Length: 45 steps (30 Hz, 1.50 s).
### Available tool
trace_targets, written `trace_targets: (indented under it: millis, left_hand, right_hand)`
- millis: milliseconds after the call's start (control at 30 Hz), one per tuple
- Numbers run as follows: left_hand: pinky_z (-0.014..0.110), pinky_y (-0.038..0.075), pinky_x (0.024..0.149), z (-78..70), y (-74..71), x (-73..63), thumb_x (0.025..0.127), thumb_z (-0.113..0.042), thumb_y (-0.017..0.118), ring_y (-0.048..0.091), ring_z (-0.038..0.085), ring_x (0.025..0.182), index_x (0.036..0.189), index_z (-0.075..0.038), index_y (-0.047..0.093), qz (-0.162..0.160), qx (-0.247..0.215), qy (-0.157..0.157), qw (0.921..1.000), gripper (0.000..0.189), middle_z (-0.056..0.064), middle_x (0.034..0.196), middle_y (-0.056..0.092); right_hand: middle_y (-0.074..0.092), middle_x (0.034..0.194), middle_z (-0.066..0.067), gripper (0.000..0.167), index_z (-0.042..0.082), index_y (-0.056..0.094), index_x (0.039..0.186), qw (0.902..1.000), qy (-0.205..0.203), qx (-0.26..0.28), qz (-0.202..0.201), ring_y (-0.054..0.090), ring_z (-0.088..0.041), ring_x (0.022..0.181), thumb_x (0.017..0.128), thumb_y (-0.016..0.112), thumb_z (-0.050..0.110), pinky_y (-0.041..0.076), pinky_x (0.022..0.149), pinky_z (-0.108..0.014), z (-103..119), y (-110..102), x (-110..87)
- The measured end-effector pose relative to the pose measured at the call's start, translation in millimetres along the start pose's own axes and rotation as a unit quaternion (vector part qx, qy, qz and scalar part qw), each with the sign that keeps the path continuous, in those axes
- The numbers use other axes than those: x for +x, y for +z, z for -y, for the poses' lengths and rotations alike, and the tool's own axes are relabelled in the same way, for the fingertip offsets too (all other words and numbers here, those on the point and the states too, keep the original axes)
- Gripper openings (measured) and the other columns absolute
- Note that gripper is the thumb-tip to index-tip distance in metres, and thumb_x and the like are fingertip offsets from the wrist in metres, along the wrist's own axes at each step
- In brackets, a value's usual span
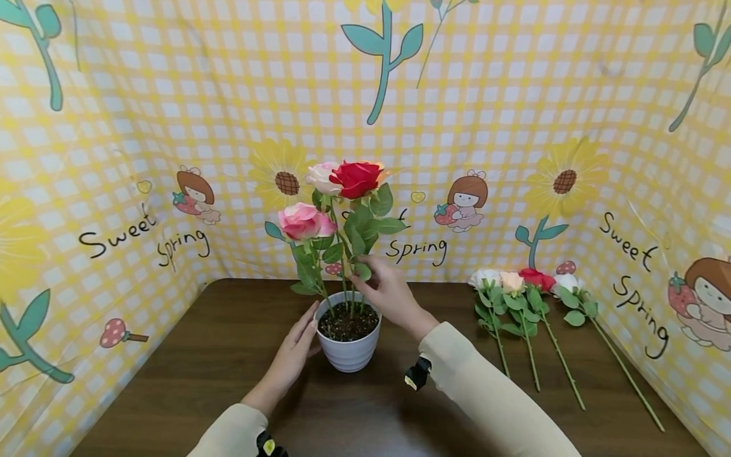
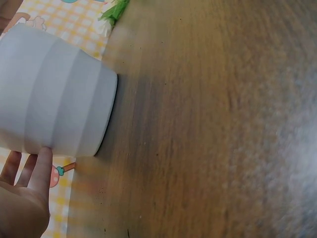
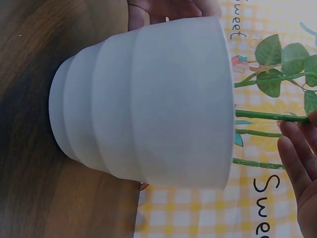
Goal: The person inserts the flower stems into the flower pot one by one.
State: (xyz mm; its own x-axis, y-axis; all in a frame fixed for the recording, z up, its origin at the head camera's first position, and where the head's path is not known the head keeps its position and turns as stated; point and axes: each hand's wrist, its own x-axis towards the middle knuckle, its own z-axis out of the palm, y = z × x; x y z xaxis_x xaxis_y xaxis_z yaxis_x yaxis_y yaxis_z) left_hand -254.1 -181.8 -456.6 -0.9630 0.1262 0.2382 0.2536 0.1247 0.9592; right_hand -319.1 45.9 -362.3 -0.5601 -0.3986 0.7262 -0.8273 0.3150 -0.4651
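Observation:
A white ribbed pot (image 1: pixel 348 355) filled with dark soil (image 1: pixel 349 322) stands on the table. Artificial roses rise from it: a red rose (image 1: pixel 356 179), a pink rose (image 1: pixel 306 222), a pale pink-white rose (image 1: pixel 323 178), and an orange-yellow one mostly hidden behind the red. My left hand (image 1: pixel 291 352) rests nearly straight fingers against the pot's left side, as the left wrist view also shows. Above the rim on the right, my right hand (image 1: pixel 394 295) pinches a green rose stem (image 3: pixel 267 116) between thumb and fingers. Leaves partly cover those fingertips in the head view.
To the right on the brown table (image 1: pixel 228 355) lie several loose roses, among them a peach rose (image 1: pixel 512 282) and a red one (image 1: pixel 537 278), stems pointing toward the front. A yellow checked cloth (image 1: pixel 491 114) surrounds the table's back and sides.

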Motion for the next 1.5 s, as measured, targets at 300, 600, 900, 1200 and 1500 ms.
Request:
trace_targets:
  millis: [300,600,900,1200,1500]
  left_hand:
    - [0.057,0.044,0.102,-0.8,0.1,-1.3,0.111,-0.031,0.038,0.024,0.037,0.144,0.160,-0.014,0.028,-0.002,-0.001,-0.001,1.0000,0.052,0.015,0.163,0.021]
    - [0.057,0.044,0.102,-1.0,-0.1,-1.3,0.111,-0.032,0.038,0.025,0.037,0.144,0.160,-0.015,0.028,-0.004,0.002,-0.005,1.0000,0.053,0.016,0.163,0.020]
    - [0.058,0.044,0.102,0.5,1.5,-1.2,0.111,-0.030,0.037,0.025,0.037,0.144,0.160,-0.013,0.027,-0.004,0.005,-0.001,1.0000,0.052,0.016,0.163,0.020]
    - [0.058,0.043,0.102,-1.0,1.5,-0.5,0.111,-0.032,0.037,0.025,0.037,0.144,0.160,-0.012,0.027,-0.004,0.002,0.001,1.0000,0.053,0.016,0.163,0.020]
    - [0.058,0.043,0.102,-1.5,2.0,-0.7,0.111,-0.030,0.037,0.025,0.037,0.144,0.160,-0.013,0.028,-0.002,0.002,0.004,1.0000,0.052,0.014,0.163,0.020]
  right_hand:
    - [0.069,0.093,-0.005,0.029,0.005,0.061,0.125,0.9998,0.004,-0.008,0.018,0.067,-0.009,0.072,0.097,0.068,0.011,0.056,0.063,-0.023,-4.8,9.9,0.3]
    - [0.071,0.093,-0.004,0.029,0.007,0.062,0.124,0.9988,0.016,-0.016,0.044,0.066,-0.008,0.071,0.096,0.068,0.009,0.055,0.063,-0.023,-11.3,16.6,-4.2]
    - [0.071,0.094,-0.004,0.028,0.007,0.063,0.125,0.9977,0.029,-0.033,0.052,0.061,-0.007,0.064,0.097,0.068,0.012,0.052,0.057,-0.023,-11.1,18.7,-10.4]
    - [0.073,0.097,-0.002,0.019,0.006,0.068,0.115,0.9976,0.022,-0.033,0.057,0.061,-0.007,0.068,0.097,0.066,0.010,0.051,0.058,-0.022,-14.1,22.3,-11.7]
    - [0.074,0.104,0.001,0.015,0.009,0.073,0.111,0.9965,0.050,-0.021,0.063,0.064,-0.005,0.077,0.098,0.067,0.014,0.051,0.063,-0.022,-18.5,25.1,-15.6]
